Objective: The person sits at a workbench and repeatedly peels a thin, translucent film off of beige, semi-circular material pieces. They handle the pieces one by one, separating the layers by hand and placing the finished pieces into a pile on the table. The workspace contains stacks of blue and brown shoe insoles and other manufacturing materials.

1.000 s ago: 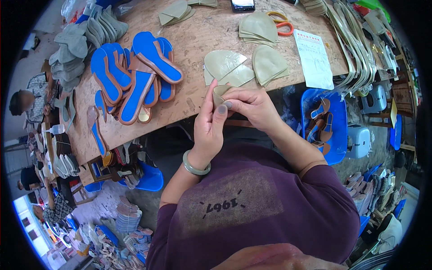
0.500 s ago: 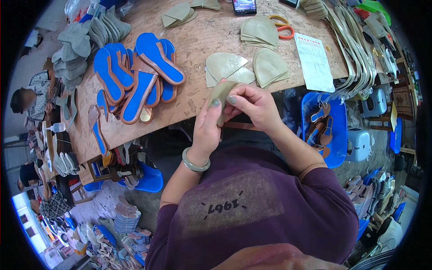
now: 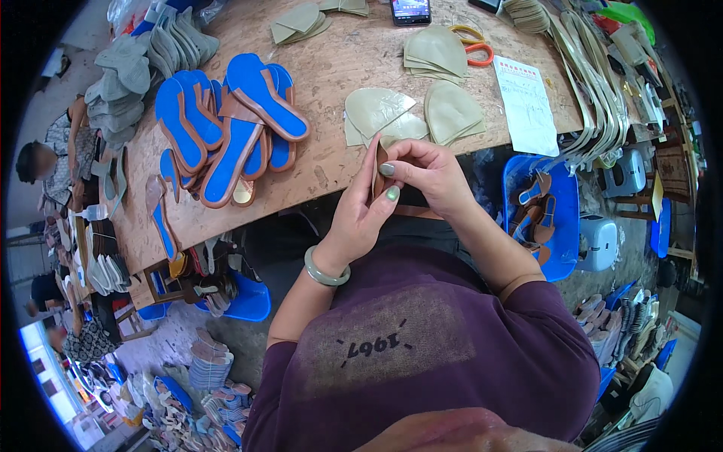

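A thin shoe-leather piece [image 3: 379,178], khaki earlier and brownish where it shows now, is held on edge between both hands just off the table's near edge. My left hand [image 3: 355,218] is closed on its left side, fingers up along the back and thumb pointing right. My right hand [image 3: 431,177] pinches its right side, thumb bent over the front. The fingers cover much of the piece, so its full shape is hidden. Just beyond the hands lie a glossy khaki half-round piece [image 3: 376,110] and a stack of similar pieces [image 3: 452,113].
Blue-topped sandal soles with brown edging [image 3: 245,154] are heaped on the table's left. Farther back are another khaki stack [image 3: 435,51], orange-handled scissors [image 3: 479,54], a phone [image 3: 410,11] and a paper sheet [image 3: 526,105]. A blue basket of sandals [image 3: 561,248] stands at right below table height.
The held piece has turned from showing its khaki face to a narrow, browner view. My left thumb has swung right and down from the piece. The right hand stays pinched on it.
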Tool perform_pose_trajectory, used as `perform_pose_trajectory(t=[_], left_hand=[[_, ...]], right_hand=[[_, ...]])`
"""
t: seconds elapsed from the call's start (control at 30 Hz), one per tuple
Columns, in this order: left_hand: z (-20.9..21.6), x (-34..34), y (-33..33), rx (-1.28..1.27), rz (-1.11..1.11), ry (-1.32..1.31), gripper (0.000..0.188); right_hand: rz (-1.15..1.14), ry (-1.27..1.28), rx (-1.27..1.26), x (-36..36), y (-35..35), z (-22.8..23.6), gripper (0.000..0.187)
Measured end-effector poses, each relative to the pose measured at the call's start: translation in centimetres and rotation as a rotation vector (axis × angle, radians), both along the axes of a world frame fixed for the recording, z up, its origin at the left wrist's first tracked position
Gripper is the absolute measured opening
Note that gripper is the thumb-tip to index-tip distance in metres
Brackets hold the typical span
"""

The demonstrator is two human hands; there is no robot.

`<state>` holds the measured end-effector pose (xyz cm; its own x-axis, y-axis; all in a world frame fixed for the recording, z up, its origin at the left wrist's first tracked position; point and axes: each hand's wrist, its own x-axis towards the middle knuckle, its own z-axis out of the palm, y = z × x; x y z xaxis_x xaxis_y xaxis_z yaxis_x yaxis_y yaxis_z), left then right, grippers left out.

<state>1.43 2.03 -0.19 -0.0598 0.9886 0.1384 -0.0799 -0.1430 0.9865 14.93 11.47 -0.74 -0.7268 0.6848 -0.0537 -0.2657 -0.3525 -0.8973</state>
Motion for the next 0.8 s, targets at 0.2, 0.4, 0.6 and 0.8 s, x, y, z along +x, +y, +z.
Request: perform_pose_trajectory(t=[0.2, 0.4, 0.6, 0.8], left_hand=[[-0.5, -1.3, 0.3, -0.251, 0.052, -0.806, 0.037], [-1.8, -1.3, 1.5, -0.403, -0.086, -0.919, 0.035], [-1.5, -0.9, 2.1, -0.418, -0.215, -0.924, 0.040], [-1.5, -0.3, 1.7, -0.434, -0.101, -0.693, 0.037]], right_hand=[[-0.093, -0.043, 0.431, 0.1, -1.2, -0.2, 0.011], [-0.134, -0.214, 0.929, 2.1, 1.2, 1.5, 0.019], [-0.214, -0.331, 1.140, 3.3, 4.5, 2.6, 0.046], [0.205, -0.042, 0.922, 2.5, 7.5, 0.9, 0.028]])
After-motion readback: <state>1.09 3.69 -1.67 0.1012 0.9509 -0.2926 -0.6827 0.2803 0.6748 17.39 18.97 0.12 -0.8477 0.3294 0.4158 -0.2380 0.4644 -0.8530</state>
